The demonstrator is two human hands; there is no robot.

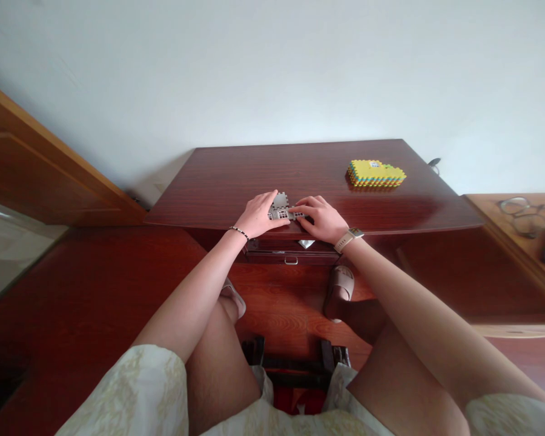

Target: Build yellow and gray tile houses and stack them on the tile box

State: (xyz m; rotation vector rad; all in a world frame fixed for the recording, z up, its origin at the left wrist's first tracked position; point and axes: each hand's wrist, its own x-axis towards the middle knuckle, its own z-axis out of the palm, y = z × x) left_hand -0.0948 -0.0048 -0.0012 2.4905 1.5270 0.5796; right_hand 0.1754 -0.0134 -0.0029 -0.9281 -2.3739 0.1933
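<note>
A group of small grey puzzle pieces (280,200) with notched, interlocking edges and white window-like cut-outs lies near the front edge of the dark red desk (254,169). My left hand (257,216) holds the left side of them, thumb at the front and fingers over the back. From the right, my right hand (322,219) grips the other side, its fingertips and thumb pinching a windowed piece. Parts of the pieces are hidden under my fingers. A stack of yellow, blue and orange puzzle sheets (376,174) rests at the right of the desktop.
Below the desktop is a drawer (291,260) with a metal handle, and a white scrap (306,243) lies above it. Glasses (522,212) sit on a wooden surface to the right. A brown door (49,163) stands at the left, and a pale wall is behind the desk.
</note>
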